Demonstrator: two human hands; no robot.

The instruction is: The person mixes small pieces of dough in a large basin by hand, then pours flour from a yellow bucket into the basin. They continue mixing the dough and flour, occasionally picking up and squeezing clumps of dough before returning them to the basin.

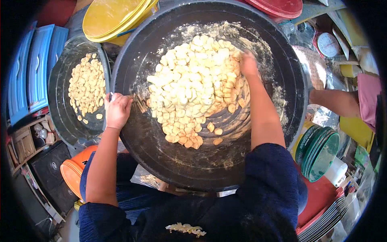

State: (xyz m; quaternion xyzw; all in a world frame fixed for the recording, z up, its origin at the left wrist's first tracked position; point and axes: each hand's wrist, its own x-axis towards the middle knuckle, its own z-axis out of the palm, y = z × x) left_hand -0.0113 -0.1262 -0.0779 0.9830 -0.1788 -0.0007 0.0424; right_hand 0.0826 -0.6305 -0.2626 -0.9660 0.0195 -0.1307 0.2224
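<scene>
A wide black basin (181, 171) fills the middle of the view, with a heap of flat, pale yellow, cookie-like pieces (189, 80) in it. Light powder is smeared over the basin's floor and wall around the heap. My left hand (118, 109) is closed on the basin's left rim, fingers pointing away from me. At the heap's right edge is my right hand (248, 63), touching the pieces; its fingers are blurred and partly hidden. A few loose pieces lie apart below the heap.
On the left, a smaller dark basin (64, 125) holds more pieces. A yellow tub (111, 20) stands behind, an orange bucket (72, 173) lower left, green buckets (322, 149) at right. Another person's arm (336, 101) reaches to the big basin's right side. A dial scale (327, 44) stands beyond.
</scene>
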